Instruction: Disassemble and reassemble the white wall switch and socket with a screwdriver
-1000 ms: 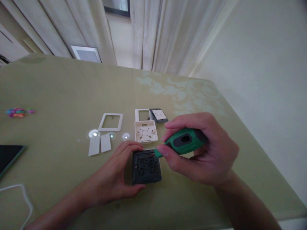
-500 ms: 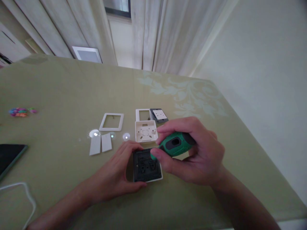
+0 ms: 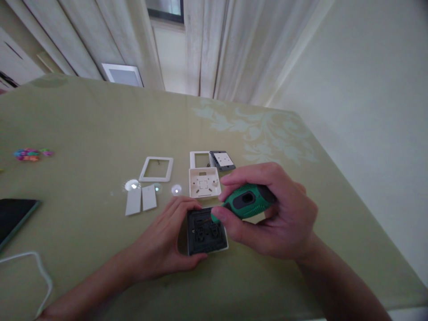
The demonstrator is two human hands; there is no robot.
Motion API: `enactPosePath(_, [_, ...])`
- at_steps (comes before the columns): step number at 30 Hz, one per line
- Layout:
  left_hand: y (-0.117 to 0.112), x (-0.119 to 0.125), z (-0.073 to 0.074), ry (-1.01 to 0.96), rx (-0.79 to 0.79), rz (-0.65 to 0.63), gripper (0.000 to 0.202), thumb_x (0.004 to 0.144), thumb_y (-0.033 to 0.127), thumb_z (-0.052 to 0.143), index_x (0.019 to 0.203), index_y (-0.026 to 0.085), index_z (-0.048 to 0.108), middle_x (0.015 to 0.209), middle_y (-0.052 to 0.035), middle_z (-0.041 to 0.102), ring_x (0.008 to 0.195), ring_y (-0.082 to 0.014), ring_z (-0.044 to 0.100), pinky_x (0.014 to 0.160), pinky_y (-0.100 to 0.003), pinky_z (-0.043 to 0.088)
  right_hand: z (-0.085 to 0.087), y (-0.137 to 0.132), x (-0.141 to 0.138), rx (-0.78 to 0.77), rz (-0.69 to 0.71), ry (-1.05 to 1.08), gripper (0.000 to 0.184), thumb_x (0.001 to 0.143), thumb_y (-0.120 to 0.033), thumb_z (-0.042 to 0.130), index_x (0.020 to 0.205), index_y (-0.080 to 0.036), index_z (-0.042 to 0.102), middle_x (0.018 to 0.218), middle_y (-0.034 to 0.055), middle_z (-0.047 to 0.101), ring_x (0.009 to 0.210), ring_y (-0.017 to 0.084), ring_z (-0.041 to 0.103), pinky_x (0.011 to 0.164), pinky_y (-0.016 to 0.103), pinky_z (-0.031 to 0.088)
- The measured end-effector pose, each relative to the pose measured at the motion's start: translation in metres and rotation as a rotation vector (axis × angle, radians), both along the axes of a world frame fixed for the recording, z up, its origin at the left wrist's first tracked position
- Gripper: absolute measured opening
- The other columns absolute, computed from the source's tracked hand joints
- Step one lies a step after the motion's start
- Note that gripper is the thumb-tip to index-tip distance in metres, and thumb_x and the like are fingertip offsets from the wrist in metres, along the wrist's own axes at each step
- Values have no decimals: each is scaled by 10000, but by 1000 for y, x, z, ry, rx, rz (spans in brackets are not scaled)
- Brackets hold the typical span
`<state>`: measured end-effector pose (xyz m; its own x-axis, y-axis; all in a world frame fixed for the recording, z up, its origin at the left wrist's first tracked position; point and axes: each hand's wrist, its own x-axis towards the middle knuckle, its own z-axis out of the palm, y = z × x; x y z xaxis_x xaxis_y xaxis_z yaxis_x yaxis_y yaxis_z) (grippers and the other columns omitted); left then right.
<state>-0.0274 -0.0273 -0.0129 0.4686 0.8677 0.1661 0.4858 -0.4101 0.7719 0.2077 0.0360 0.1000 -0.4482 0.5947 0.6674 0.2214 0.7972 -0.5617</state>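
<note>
My left hand (image 3: 167, 240) grips a wall switch (image 3: 205, 238) by its left side, thumb at the near edge and fingers at the far one. The switch has a black inner face and a white back box showing along its right and near edges. In my right hand (image 3: 277, 214) is a green and black screwdriver (image 3: 249, 200), slanted down to the left. Its shaft points over the black face; the tip's exact contact is hard to make out. Just beyond stands an open white back box (image 3: 203, 192), touching neither hand.
Behind the box lie a white frame (image 3: 193, 159) and a grey-edged socket module (image 3: 223, 159). To the left are another white frame (image 3: 170, 168) and two white rocker plates (image 3: 133, 203) (image 3: 149, 197). A dark tablet-like device (image 3: 16, 218), white cable (image 3: 42, 272) and colourful trinkets (image 3: 28, 154) lie farther left.
The whole view has shifted very slightly. Both hands keep their hold on the switch and the screwdriver, with almost no other visible movement.
</note>
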Motion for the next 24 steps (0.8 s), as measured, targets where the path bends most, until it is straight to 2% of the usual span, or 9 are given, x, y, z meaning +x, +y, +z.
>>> enactPosePath(6, [1,-1,2,3,-51,-38,788,822,413,903,1460,349,445,1427,-101,570,1322,-382,567,1102,-603,538,0,-1,0,-23,-9,1,384,860,-191,867,1199,-230,692,994,-6,794,749,125,750,729,248,643])
enactPosePath(10, [-1,-3,0,12,-81,-41,819,832,417,900,1495,348,423,1460,-104,558,1353,-379,558,1130,-595,525,-1,0,-1,-21,13,-21,382,866,-192,865,1200,-213,681,986,-2,795,755,120,753,741,239,636])
enactPosePath(18, [0,-4,-1,1,-38,-37,894,807,467,923,1538,368,418,1478,-101,584,1356,-398,579,1121,-600,539,-7,1,-3,-29,45,-33,394,868,-212,865,1211,-195,671,1043,10,805,779,110,761,748,215,622])
enactPosePath(24, [0,-3,-1,-6,-58,-46,867,839,411,899,1543,379,393,1492,-93,576,1371,-389,568,1144,-603,526,-9,1,-5,-54,63,-39,394,877,-210,849,1226,-212,664,1073,19,808,775,120,758,786,241,637])
